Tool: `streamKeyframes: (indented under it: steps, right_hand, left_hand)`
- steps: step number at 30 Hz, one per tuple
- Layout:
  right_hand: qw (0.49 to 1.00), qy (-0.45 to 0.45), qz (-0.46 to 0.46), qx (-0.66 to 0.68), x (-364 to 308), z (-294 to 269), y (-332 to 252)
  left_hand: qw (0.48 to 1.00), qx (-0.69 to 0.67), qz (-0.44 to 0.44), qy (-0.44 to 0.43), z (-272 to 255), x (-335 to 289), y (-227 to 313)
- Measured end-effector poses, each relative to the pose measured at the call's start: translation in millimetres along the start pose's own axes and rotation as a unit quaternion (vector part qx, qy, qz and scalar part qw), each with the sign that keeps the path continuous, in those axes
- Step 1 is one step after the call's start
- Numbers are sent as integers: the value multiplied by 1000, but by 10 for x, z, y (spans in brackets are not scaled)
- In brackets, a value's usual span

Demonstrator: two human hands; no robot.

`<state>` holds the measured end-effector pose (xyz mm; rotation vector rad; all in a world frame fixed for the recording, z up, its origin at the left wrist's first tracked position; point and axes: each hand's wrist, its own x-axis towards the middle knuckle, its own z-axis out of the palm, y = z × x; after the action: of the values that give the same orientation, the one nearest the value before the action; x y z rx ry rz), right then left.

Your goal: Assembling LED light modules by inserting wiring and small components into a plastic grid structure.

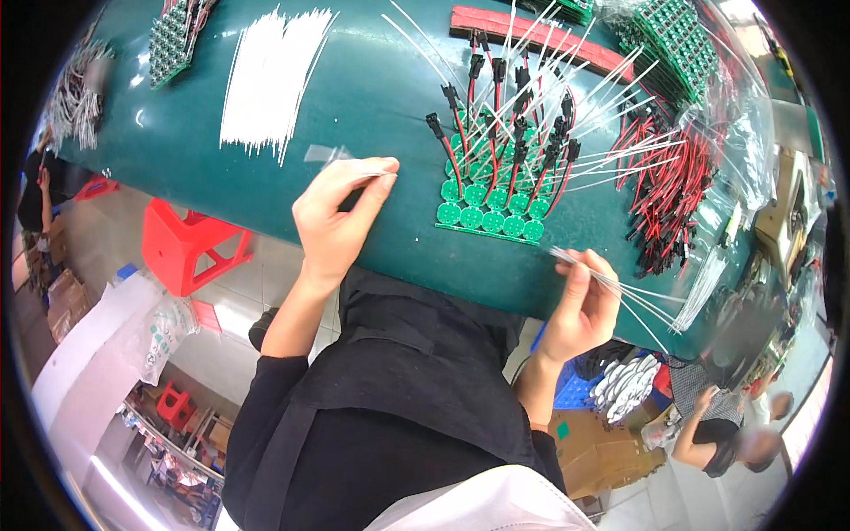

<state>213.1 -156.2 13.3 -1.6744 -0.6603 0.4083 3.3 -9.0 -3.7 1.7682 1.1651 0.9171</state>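
My right hand (580,310) pinches a small bunch of thin white wires (633,294) near the table's front edge; their long ends fan out to the right. My left hand (341,212) is closed in a pinch above the table, thumb against fingertips; what it holds, if anything, is too small to make out. Between the hands lies a panel of round green circuit boards (491,218). Red-and-black leads with black connectors (498,71) rise from the panel, and loose white wires (549,80) spread over its far part.
A bundle of white wires (274,80) lies at the far left. Red-and-black leads (660,195) are heaped right, near stacked green boards (675,40). A red bar (549,42) lies behind the panel. A red stool (181,248) stands left; another person (717,434) is at lower right.
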Motion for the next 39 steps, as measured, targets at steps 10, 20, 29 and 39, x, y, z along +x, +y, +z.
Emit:
streamKeyframes:
  steps: [10,20,29,39]
  right_hand:
    - [978,-135,-134,-86,-11,745,-16]
    - [977,-145,-117,-108,-2,801,-35]
    - [923,-160,-286,-199,55,836,-72]
    - [974,-101,-139,-147,34,690,-7]
  left_hand:
    - [994,-105,-8,-23,260,-49,117]
    - [998,-35,39,-22,246,-6,80]
    - [993,0,116,-23,278,13,58]
    - [990,66,122,-36,303,-26,132]
